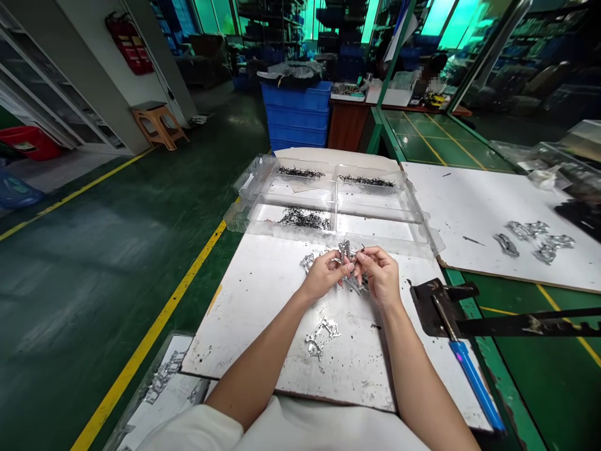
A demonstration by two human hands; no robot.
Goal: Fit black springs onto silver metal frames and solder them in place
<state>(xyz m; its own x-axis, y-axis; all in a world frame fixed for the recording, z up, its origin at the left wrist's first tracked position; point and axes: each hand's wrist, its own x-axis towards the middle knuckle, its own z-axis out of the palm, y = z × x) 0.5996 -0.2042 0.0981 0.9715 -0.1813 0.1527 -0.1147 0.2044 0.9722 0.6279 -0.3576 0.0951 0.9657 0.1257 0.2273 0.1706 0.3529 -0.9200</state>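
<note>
Above the middle of the white board, my left hand [327,274] is closed on a silver metal bracket [345,249], which stands up from between thumb and fingers. My right hand [378,274] pinches a small thin black piece [362,248] close beside the bracket; its exact shape is too small to make out. More silver brackets lie behind and under both hands, partly hidden by them. Nearer to me, a single silver bracket [322,336] lies flat on the board.
A clear divided tray [335,207] with piles of small black pieces [304,218] sits beyond my hands. At right are a blue-handled tool [476,383] on a black metal holder [434,307] and several brackets [547,249]. Blue crates [298,119] stand behind the tray.
</note>
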